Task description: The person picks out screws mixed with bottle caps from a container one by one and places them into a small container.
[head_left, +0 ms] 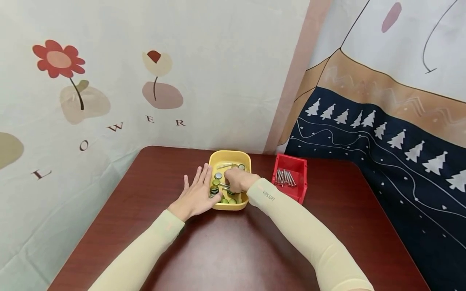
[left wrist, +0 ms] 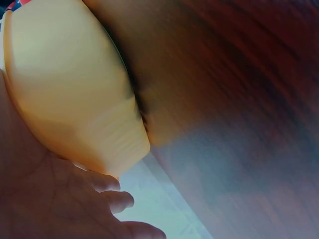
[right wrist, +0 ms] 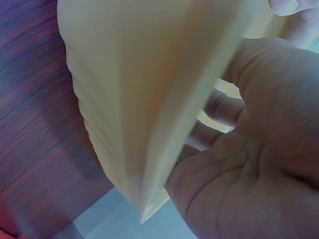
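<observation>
A yellow bin (head_left: 229, 207) holds round caps, some silver (head_left: 218, 176) and some yellow-green (head_left: 232, 201), mixed with long silver nails or screws (head_left: 225, 166). My left hand (head_left: 196, 197) rests at the bin's left rim with its fingers stretched out; in the left wrist view, the fingers lie along the bin's outer wall (left wrist: 70, 84). My right hand (head_left: 238, 180) reaches down into the bin among the caps and nails. Its fingertips are hidden in the head view, and the bin wall (right wrist: 159, 109) covers them in the right wrist view, so whether they pinch anything does not show.
To the right of the yellow bin stands a red bin (head_left: 300, 194) with several silver nails or screws (head_left: 285, 178) lying in it. Both bins are on a dark reddish-brown table (head_left: 225, 254). A printed cloth (head_left: 225, 81) hangs behind the table's far edge.
</observation>
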Demonstrator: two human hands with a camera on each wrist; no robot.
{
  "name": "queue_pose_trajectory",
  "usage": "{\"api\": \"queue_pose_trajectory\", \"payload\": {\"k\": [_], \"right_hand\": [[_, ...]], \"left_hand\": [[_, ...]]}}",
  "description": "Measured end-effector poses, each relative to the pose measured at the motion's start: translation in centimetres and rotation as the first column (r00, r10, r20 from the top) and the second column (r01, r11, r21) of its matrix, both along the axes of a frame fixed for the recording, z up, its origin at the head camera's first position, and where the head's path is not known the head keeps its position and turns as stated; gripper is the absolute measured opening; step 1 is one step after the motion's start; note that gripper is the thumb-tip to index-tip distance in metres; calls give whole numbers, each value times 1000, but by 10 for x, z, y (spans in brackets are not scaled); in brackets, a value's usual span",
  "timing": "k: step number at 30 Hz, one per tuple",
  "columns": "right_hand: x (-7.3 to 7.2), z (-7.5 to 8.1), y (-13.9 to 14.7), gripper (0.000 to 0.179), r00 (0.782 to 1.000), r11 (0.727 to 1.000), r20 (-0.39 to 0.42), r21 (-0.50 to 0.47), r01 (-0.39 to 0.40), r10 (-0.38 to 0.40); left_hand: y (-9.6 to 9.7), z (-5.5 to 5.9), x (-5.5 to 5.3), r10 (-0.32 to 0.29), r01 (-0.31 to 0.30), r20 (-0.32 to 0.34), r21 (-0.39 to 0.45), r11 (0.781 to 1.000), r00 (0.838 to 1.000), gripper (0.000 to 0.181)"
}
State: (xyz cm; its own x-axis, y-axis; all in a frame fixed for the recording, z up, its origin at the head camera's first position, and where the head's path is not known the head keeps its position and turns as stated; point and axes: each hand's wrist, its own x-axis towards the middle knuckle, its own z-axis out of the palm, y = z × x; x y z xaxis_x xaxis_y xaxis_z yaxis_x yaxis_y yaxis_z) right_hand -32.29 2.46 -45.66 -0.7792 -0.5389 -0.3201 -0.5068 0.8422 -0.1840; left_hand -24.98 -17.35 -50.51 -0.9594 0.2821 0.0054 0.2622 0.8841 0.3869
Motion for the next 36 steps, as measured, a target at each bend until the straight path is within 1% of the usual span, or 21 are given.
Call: {"api": "queue_pose_trajectory", "payload": {"k": [7,10,13,15,18,20,21,23,27,28,30,34,35,36], "right_hand": [[2,6,2,10,1000,1000,22,-6,0,0],[3,6,2,10,1000,1000,23,-4,-4,4],[4,5,2,15,1000,1000,13,1,-20,20],[4,5,2,22,1000,1000,7,6,-24,24],[3,5,3,42,1000,1000,10,-10,-24,25],[2,8,4,58,999,999,18,-35,-32,33],[2,9,5,63,999,998,19,-50,-40,41],[2,13,8,68,999,995,23,-88,-44,46],[3,20,14,60,997,985,8,-159,-69,71],[-6,10,18,56,996,980,-11,-182,-87,86],[-6,12,22,52,996,974,-20,-205,-94,92],[-4,14,29,50,998,965,-10,-257,-59,58],[5,27,28,50,999,965,12,-261,-28,32],[6,27,30,51,1000,961,22,-275,-9,15]], "left_hand": [[1,0,1,2,-2,-9,4,1000,1000,110],[0,0,1,5,-5,-14,-1,1000,1000,109],[0,0,2,4,-4,-16,-4,1000,1000,109],[0,0,3,3,-3,-13,-3,1000,1000,110],[0,1,2,-1,1,-6,0,1000,1000,110],[0,2,1,1,-1,-5,-4,1000,1000,110],[1,2,1,2,-2,-5,-4,1000,1000,110],[2,3,0,1,-1,-11,1,1000,1000,109],[2,4,-1,-1,1,-14,8,1000,1000,109],[2,4,-1,-2,2,-12,8,1000,1000,109],[2,3,0,-1,1,-8,4,1000,1000,109],[3,2,0,1,-1,-12,4,1000,1000,109],[3,2,1,1,-1,-12,3,1000,1000,109],[3,2,1,1,-1,-12,2,1000,1000,109]]}}
